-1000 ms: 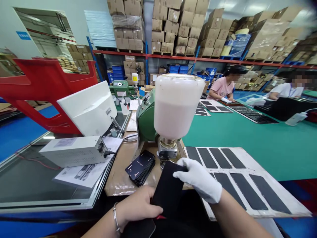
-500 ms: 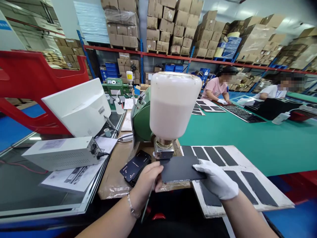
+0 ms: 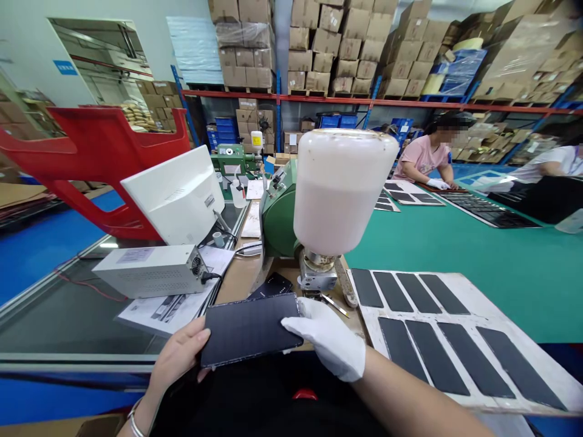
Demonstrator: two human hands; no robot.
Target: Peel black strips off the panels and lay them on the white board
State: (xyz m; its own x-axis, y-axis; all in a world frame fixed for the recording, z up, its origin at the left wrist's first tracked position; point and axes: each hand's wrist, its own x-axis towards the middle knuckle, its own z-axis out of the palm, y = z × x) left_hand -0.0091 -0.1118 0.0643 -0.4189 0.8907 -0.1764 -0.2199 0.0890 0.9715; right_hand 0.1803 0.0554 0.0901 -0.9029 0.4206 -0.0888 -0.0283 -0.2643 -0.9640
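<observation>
A flat, dark rectangular panel (image 3: 250,331) with a pale, glue-like edge is held up between my two hands. My bare left hand (image 3: 184,352) pinches its left end, while my right hand (image 3: 330,340), in a white glove, grips the right end with the thumb on the face. Partly hidden behind the panel lies a stack of black plates with small dots (image 3: 276,284). Just beyond my right hand stands a green machine (image 3: 277,221) with a big white bottle (image 3: 341,194) of pale liquid upside down over its metal head (image 3: 319,279).
On the right, a white board (image 3: 368,325) bears several dark panels. A thin pointed tool (image 3: 336,306) lies below the machine head. To the left are a white monitor (image 3: 175,197), a grey box (image 3: 148,271) and a red chair-like frame (image 3: 113,145). Two people sit across the green table (image 3: 437,249).
The panel has come away from the machine head, moving left and toward me in both hands, and now tilts. The view has turned left. A thin edge below my left hand no longer shows.
</observation>
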